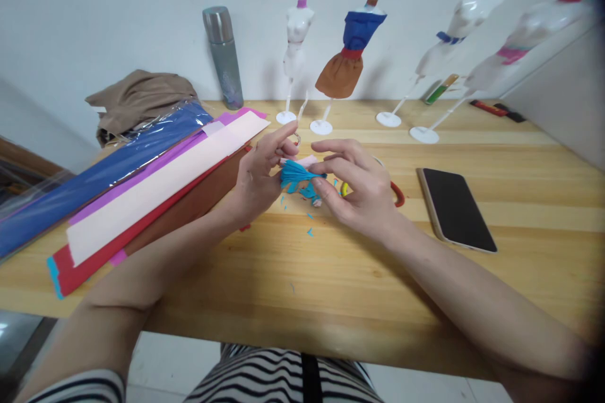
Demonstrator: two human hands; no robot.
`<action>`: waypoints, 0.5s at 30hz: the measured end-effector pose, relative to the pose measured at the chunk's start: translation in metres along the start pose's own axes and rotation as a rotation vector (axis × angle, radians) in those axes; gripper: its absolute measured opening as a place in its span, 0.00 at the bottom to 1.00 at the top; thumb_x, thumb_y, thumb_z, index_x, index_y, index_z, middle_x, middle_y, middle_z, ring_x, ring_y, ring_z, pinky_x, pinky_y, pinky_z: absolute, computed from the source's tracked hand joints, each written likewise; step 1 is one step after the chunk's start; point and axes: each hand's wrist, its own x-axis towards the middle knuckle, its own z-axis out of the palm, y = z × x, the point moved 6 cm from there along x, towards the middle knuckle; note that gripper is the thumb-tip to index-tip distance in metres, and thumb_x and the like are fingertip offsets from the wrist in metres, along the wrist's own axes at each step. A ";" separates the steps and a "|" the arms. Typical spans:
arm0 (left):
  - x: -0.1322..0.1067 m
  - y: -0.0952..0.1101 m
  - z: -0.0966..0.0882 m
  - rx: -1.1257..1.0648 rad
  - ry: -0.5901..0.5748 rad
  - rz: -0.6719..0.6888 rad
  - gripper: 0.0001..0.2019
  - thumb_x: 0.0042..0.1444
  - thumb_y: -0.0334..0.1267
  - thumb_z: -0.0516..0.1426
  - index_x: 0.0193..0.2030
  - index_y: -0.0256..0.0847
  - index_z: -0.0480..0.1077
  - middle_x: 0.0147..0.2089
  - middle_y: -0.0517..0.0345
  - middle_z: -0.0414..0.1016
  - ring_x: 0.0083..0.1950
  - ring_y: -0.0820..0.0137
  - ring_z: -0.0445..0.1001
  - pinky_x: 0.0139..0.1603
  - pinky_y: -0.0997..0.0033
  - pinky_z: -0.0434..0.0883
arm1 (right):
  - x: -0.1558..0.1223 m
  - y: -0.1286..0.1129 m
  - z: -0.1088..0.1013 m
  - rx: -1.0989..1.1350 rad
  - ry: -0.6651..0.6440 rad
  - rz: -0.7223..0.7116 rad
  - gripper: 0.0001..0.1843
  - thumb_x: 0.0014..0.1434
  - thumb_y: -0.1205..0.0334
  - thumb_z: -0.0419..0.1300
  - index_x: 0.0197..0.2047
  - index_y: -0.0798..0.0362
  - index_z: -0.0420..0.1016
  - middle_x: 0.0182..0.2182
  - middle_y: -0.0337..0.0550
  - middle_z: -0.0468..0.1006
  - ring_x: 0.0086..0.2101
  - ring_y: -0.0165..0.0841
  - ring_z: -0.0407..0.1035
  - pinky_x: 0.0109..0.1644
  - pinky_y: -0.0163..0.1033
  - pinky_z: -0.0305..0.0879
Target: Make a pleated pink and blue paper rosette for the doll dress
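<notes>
A small piece of gathered blue crepe paper (295, 174) is held above the table between both hands. My left hand (259, 175) grips its left end, the fingers bent around it. On the other end, my right hand (362, 184) pinches with thumb and fingertips. A pale pink strip (306, 162) shows just behind the blue piece; whether it is held too I cannot tell. Blue scraps (310, 232) lie on the table below. Partly hidden behind my right hand is a red and yellow loop (397, 194), which looks like scissor handles.
Long crepe paper sheets (165, 186) are stacked on the left, beside a brown cloth (142, 97). A grey flask (225, 69) stands at the back. Several small white mannequins stand by the wall, one dressed in a blue top and brown skirt (341, 74). A phone (457, 209) lies right.
</notes>
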 end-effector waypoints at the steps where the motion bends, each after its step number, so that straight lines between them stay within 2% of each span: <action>1: 0.000 -0.001 0.000 0.001 0.002 -0.001 0.29 0.56 0.42 0.70 0.64 0.46 0.72 0.45 0.55 0.77 0.46 0.69 0.78 0.48 0.70 0.78 | 0.000 0.000 0.000 0.009 0.004 0.005 0.08 0.65 0.65 0.61 0.43 0.44 0.80 0.55 0.52 0.81 0.53 0.49 0.78 0.55 0.59 0.76; 6: 0.001 -0.010 0.000 0.017 0.009 -0.029 0.30 0.55 0.39 0.70 0.64 0.44 0.71 0.46 0.56 0.78 0.45 0.70 0.79 0.50 0.69 0.78 | -0.003 0.002 -0.005 0.033 0.113 0.033 0.06 0.65 0.65 0.61 0.42 0.45 0.79 0.48 0.52 0.84 0.49 0.47 0.80 0.52 0.54 0.76; 10: 0.003 -0.013 0.000 -0.014 0.006 -0.068 0.30 0.54 0.35 0.69 0.64 0.43 0.71 0.43 0.58 0.78 0.44 0.71 0.79 0.48 0.70 0.78 | -0.005 0.015 -0.002 0.180 0.075 0.303 0.04 0.66 0.57 0.64 0.39 0.43 0.80 0.35 0.45 0.83 0.35 0.42 0.79 0.44 0.50 0.75; 15: 0.002 -0.014 0.002 -0.019 0.019 -0.148 0.30 0.53 0.33 0.68 0.63 0.43 0.71 0.42 0.58 0.79 0.43 0.71 0.80 0.46 0.71 0.78 | -0.005 0.023 0.001 0.460 0.092 0.563 0.07 0.60 0.52 0.69 0.38 0.43 0.79 0.32 0.41 0.81 0.27 0.37 0.77 0.34 0.46 0.75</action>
